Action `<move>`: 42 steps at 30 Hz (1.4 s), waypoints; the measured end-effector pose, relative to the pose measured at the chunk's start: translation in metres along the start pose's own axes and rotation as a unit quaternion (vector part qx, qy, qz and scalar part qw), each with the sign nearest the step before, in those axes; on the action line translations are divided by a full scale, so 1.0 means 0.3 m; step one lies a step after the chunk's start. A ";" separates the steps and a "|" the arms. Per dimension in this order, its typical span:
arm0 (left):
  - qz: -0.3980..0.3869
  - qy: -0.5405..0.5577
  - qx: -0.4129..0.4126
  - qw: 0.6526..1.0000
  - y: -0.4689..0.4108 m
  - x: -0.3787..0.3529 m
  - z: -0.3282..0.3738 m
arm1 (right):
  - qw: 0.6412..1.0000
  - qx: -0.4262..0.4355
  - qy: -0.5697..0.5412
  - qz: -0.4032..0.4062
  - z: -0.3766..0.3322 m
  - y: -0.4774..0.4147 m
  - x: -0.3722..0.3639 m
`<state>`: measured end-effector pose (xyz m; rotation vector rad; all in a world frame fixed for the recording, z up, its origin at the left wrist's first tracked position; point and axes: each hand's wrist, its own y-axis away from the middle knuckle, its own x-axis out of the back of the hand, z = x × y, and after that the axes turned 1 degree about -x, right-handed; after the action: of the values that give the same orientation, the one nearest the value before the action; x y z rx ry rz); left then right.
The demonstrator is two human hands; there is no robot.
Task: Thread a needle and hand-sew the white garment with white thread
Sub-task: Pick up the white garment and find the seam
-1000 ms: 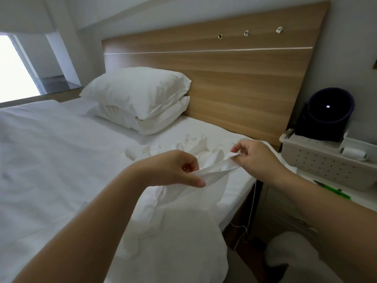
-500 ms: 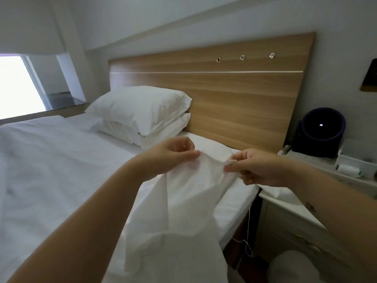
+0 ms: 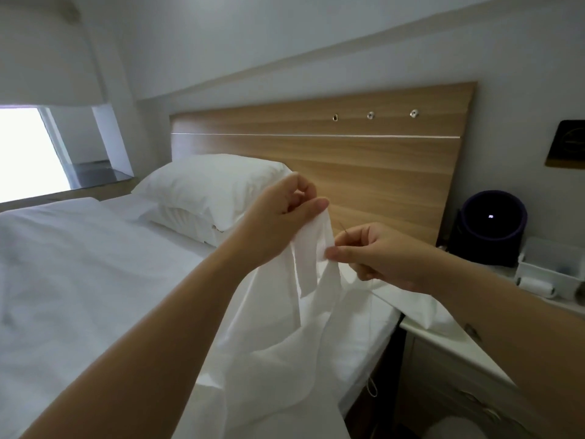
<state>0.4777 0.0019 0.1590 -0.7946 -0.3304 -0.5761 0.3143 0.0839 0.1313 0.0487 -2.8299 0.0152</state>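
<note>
Left hand [image 3: 281, 213] pinches white garment [image 3: 272, 337] edge up taut, right hand [image 3: 376, 258] just beside pinches it plus needle [image 3: 344, 230], probably exposing the stitching spot.

Bed [image 3: 95, 280] w/ white sheet & duvet; 2 white pillows [image 3: 209, 185] stacked at its head, against wood headboard [image 3: 348, 172]. Rt of bed, white worktop [image 3: 443, 339] carries white tray [image 3: 550, 274], dark round container [image 3: 490, 229] just beside it, & white cloth [image 3: 411, 307] at its bed-side edge
</note>
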 end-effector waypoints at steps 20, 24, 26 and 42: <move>-0.117 -0.092 0.141 0.979 0.198 -0.239 -0.196 | 0.942 -0.086 -0.309 0.102 0.182 0.002 -0.009; -0.140 -0.185 0.180 0.956 0.206 -0.277 -0.242 | 0.946 -0.121 -0.282 0.107 0.206 0.037 0.000; -0.113 -0.175 0.178 0.962 0.199 -0.284 -0.256 | 0.949 -0.137 -0.265 0.104 0.207 0.045 0.009; -0.085 -0.197 0.328 0.920 0.025 -0.387 -0.331 | 0.969 -0.063 -0.183 0.154 0.186 0.042 0.061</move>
<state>0.3961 -0.0265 0.0327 -0.2205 -0.9192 -0.4196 0.2793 0.0951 0.0837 -0.4630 -3.1663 -0.1175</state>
